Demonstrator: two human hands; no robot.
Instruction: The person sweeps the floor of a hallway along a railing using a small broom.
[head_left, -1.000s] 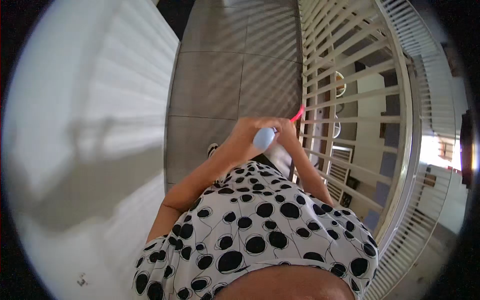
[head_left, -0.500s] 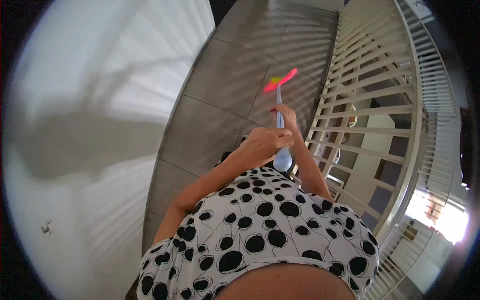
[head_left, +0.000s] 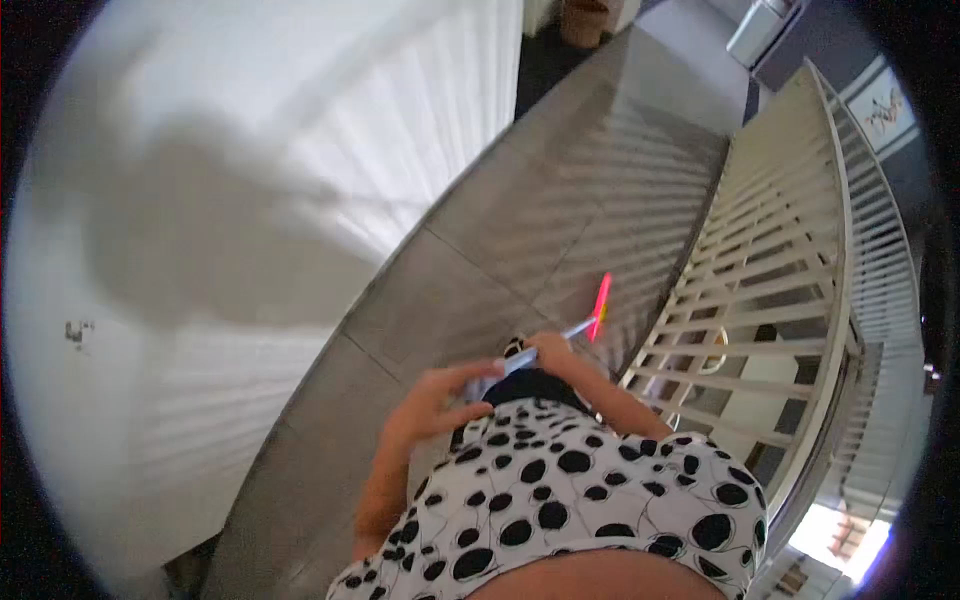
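A light blue pole slants across the front of the body. Its far end carries a bright pink head with a bit of yellow, low over the tiled floor. Wrapped round the middle of the pole is my right hand. At the near end, my left hand has its fingers apart, with the thumb separate, close beside the pole. Whether those fingers touch the pole is hard to tell, as they are slightly blurred.
On the right runs a cream slatted railing, with furniture visible below through its slats. A white wall borders the floor on the left. Far ahead stand a brown basket and a white object.
The view has turned, bringing the basket into sight. The pole has swung lower and now slants left to right. My left hand has opened and shifted left from its grip.
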